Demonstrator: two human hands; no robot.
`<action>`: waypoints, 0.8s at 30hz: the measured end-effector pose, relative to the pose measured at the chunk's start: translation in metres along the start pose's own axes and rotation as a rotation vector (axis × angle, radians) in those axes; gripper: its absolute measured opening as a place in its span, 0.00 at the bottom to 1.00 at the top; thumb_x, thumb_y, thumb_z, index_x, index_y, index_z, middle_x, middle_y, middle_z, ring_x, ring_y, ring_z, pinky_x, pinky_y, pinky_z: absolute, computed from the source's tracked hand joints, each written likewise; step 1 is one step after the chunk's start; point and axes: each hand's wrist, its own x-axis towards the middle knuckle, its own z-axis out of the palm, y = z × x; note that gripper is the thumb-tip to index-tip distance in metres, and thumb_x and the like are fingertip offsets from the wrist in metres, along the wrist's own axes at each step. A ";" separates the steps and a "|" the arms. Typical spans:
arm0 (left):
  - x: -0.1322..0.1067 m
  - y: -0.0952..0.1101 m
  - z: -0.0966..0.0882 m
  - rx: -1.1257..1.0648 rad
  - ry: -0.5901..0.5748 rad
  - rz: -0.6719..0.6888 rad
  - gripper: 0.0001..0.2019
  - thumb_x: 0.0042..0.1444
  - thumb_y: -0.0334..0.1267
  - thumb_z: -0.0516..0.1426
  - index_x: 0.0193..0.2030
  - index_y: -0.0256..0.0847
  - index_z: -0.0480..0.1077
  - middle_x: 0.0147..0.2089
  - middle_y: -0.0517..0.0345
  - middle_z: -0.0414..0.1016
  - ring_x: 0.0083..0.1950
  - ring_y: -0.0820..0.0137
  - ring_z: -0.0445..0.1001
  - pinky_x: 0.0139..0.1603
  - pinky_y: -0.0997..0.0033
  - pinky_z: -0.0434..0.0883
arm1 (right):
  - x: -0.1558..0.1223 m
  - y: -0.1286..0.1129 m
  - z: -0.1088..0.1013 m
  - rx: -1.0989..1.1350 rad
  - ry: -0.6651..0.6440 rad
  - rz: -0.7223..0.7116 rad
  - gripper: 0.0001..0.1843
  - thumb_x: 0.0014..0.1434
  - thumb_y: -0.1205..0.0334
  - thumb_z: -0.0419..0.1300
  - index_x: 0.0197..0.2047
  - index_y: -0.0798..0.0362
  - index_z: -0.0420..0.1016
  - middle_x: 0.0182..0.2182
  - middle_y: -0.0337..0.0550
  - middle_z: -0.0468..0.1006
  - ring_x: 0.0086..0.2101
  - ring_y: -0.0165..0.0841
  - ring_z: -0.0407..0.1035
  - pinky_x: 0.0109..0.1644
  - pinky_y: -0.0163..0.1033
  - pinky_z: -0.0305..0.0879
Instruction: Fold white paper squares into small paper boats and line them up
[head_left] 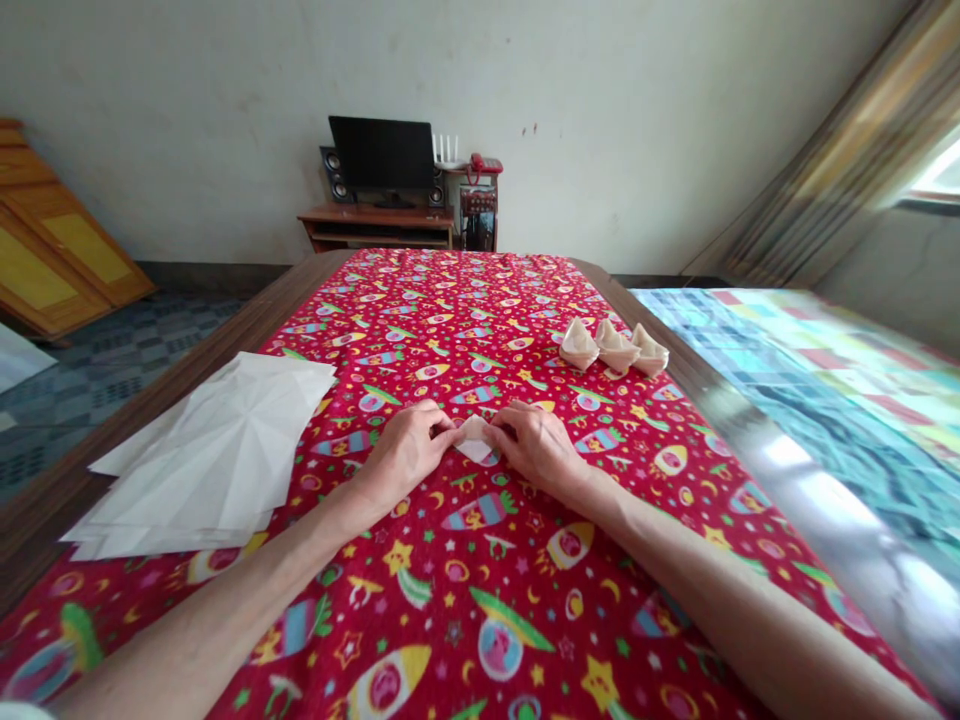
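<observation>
A small folded piece of white paper is held between my two hands, over the middle of the red patterned cloth. My left hand pinches its left corner between thumb and fingers. On the opposite corner, the fingers of my right hand are closed the same way. Creased white paper sheets lie in a loose stack left of my left hand. Beyond my right hand stand three folded paper shapes in a row, cream-white and pointed at the top.
The cloth covers a dark wooden table. Against the far wall, a black monitor and speakers stand on a wooden desk, with a red telephone beside them. A bed is at the right, a wooden cabinet at the left.
</observation>
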 end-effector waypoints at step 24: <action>0.014 0.005 -0.003 0.150 -0.097 -0.089 0.16 0.54 0.50 0.58 0.23 0.40 0.68 0.27 0.60 0.69 0.30 0.71 0.68 0.31 0.72 0.59 | 0.004 -0.009 -0.003 -0.097 -0.089 0.052 0.12 0.62 0.52 0.56 0.34 0.50 0.73 0.30 0.40 0.75 0.30 0.29 0.67 0.32 0.34 0.52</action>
